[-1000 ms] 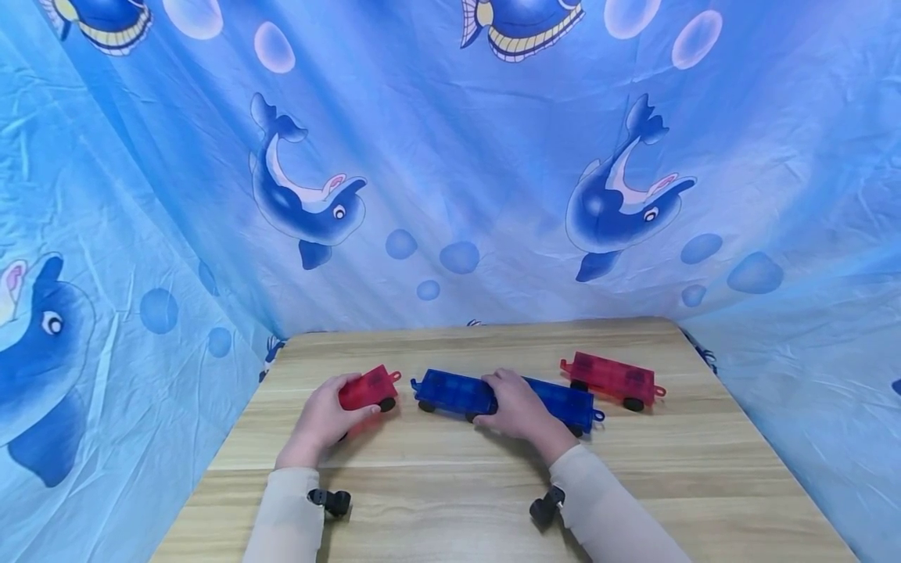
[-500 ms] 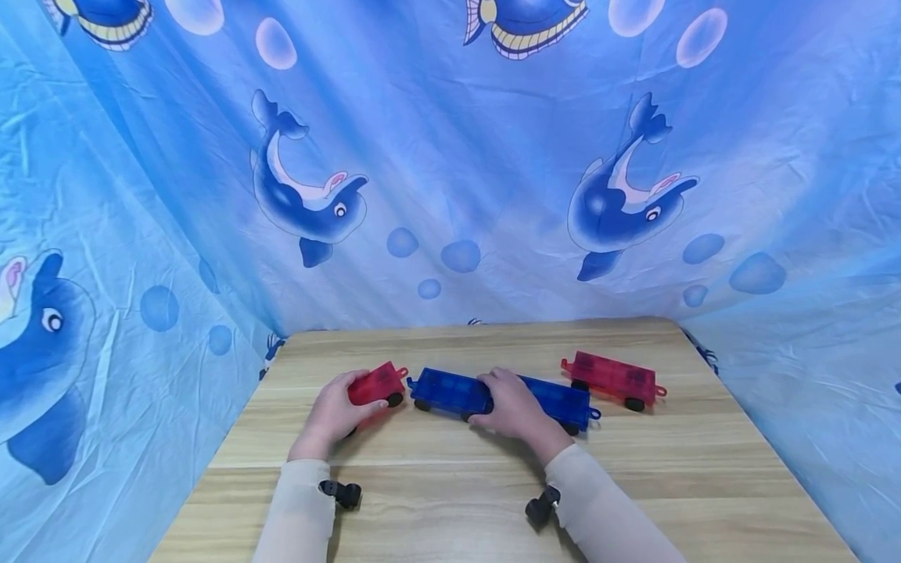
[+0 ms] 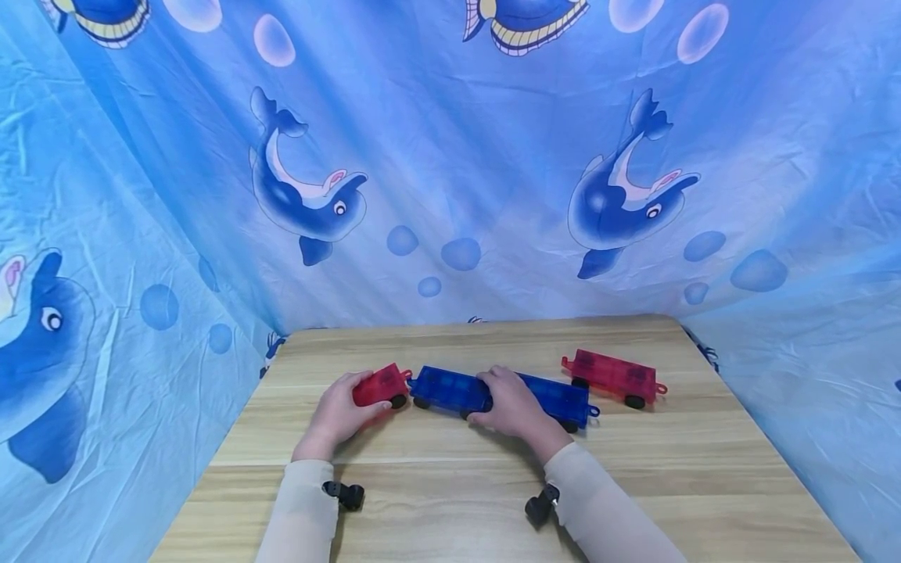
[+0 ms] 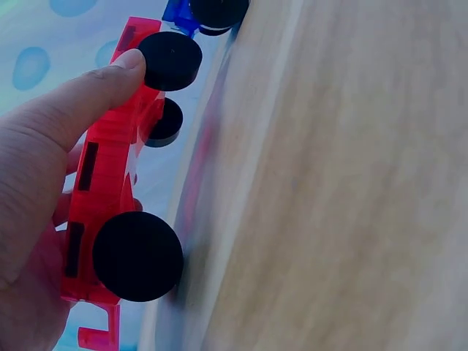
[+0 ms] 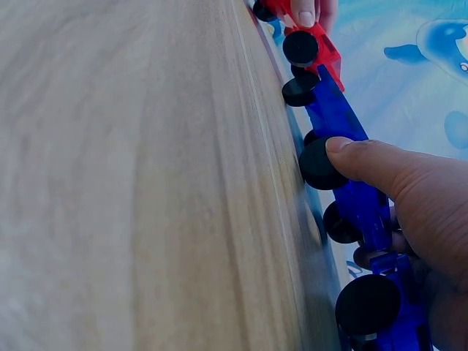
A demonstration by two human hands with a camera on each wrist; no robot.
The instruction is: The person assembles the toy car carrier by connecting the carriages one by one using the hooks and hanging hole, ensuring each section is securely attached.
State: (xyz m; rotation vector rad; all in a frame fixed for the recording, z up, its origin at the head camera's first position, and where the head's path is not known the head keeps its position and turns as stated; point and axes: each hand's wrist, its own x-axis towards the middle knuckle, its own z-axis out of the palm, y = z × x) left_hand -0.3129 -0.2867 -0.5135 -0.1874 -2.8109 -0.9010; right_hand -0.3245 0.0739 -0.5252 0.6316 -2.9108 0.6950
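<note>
My left hand [image 3: 342,414] holds a red toy train car [image 3: 382,385], its thumb pressed near a black wheel [image 4: 170,61] in the left wrist view. The ring at the red car's right end meets the hook of a blue toy train car [image 3: 448,389]; whether they are linked is too small to tell. My right hand [image 3: 514,407] grips that blue car near its right end, thumb against a wheel [image 5: 322,164] in the right wrist view. A second blue car [image 3: 559,399] follows end to end on the right, their joint hidden by the hand in the head view.
Another red car [image 3: 614,375] stands apart behind the blue pair, at the right. All this is on a wood-grain table [image 3: 436,500]. A blue sea-print curtain [image 3: 450,195] hangs behind the table and along its sides.
My left hand has carried the red car to the right, closing the gap to the blue car's hook. The right hand and the blue cars have shifted slightly left.
</note>
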